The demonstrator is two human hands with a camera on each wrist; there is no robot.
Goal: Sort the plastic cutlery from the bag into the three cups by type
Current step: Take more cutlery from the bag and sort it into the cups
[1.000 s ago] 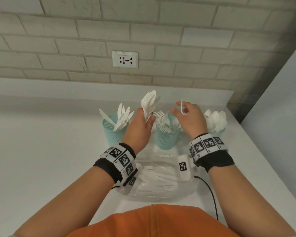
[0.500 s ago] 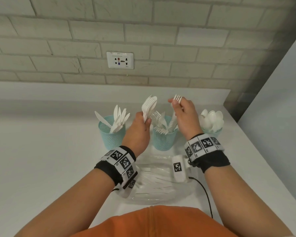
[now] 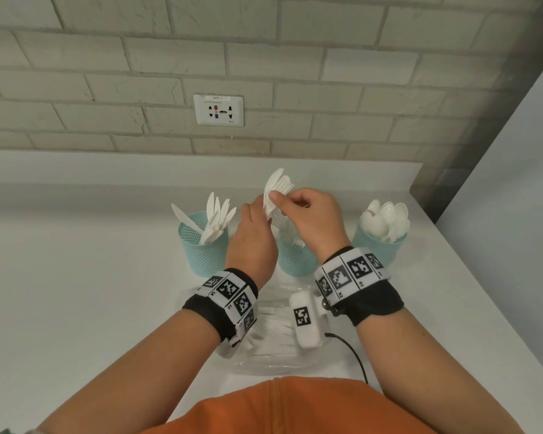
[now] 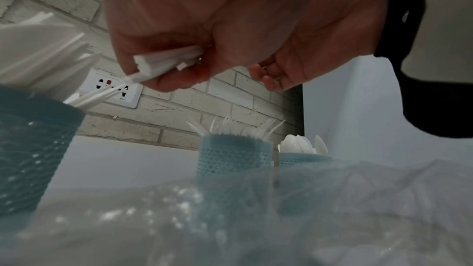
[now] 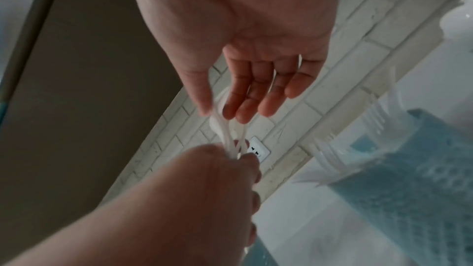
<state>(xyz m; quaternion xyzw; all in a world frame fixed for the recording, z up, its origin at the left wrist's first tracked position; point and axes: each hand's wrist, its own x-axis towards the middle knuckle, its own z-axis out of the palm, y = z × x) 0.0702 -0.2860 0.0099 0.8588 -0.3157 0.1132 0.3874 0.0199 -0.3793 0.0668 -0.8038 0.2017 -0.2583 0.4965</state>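
Half a second ago our right hand (image 3: 311,214) held a single fork over the middle cup; now that fork is gone from it and the hand has come back to the bundle of white plastic forks (image 3: 276,191), thumb and fingertips pinching a piece at its top. Our left hand (image 3: 253,236) stays wrapped round the handles of that bundle, upright just behind the middle teal mesh cup (image 3: 295,261), where forks already stand. We judge one fork delivered and the next being peeled off.

The left teal mesh cup of white knives (image 3: 203,249) sits just beside our left hand, its blades fanned toward us. The right teal mesh cup of white spoons (image 3: 381,245) stands well apart to the right. The clear plastic bag (image 3: 276,339), more white cutlery inside, lies on the white counter (image 3: 76,292) under our wrists.

Room is tight: lifting a fork free means clearing the tines in the middle cup and the knife tips. The counter's right edge (image 3: 470,264) runs near the spoon cup.
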